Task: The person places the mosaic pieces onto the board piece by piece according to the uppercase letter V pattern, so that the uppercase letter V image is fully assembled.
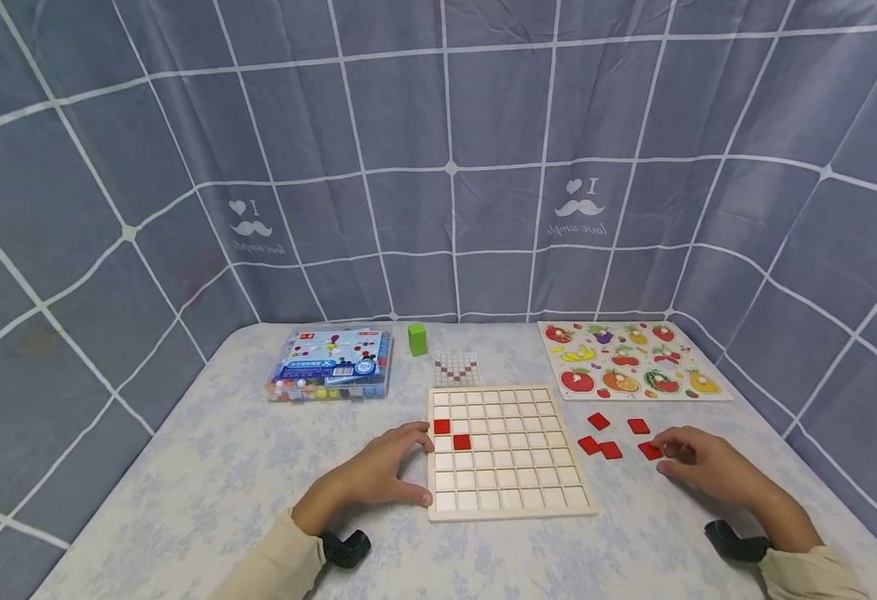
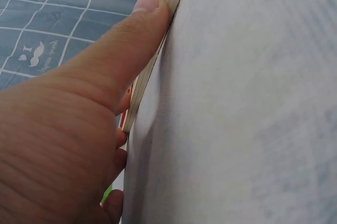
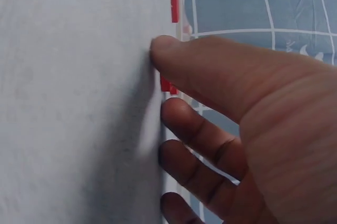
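Observation:
A wooden grid board (image 1: 511,505) lies flat, with one red tile (image 1: 442,427) near its left edge and another (image 1: 462,442) one column right and one row nearer. My left hand (image 1: 378,467) rests against the board's left side, thumb by the near corner, fingers farther up; in the left wrist view the thumb of the hand (image 2: 68,92) touches the wooden edge (image 2: 138,95). My right hand (image 1: 709,467) has its fingertips at a loose red tile (image 1: 648,451), partly covering it. In the right wrist view, the hand's (image 3: 253,108) thumb and fingers stand apart near red tiles (image 3: 166,84).
Several other red tiles (image 1: 610,451) lie right of the board. Behind it is a small pattern card (image 1: 457,369), with a green block (image 1: 418,340) and a clear box of coloured pieces (image 1: 329,364) to its left. A fruit puzzle board (image 1: 633,360) lies at the back right.

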Available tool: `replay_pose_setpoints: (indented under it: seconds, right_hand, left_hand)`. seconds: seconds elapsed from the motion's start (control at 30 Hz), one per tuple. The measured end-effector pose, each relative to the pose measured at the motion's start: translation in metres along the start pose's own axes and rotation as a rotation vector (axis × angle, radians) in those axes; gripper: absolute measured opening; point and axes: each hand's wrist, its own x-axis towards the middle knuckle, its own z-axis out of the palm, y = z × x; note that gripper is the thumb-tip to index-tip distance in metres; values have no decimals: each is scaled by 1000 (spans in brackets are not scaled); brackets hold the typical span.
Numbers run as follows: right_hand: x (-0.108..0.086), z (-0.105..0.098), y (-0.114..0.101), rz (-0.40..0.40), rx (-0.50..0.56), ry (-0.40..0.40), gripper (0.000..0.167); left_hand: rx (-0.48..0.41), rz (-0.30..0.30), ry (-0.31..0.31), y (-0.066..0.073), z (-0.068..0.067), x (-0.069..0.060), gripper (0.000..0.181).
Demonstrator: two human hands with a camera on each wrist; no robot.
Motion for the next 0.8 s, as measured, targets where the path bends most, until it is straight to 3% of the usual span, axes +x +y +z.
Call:
replay_pose_setpoints:
  seconds: [0.27, 0.43, 0.8]
  right_hand:
    - [0, 4, 1, -11, -9, 40, 41]
    - [0, 6, 1, -29, -30, 80, 32]
    - [0, 8, 3, -23, -29, 87, 24]
  left_hand:
    - [-7, 14, 2, 1, -1, 0, 58]
    - [-6, 15, 2, 0, -1, 1, 58]
    - [-3, 9, 3, 1, -1, -1, 58]
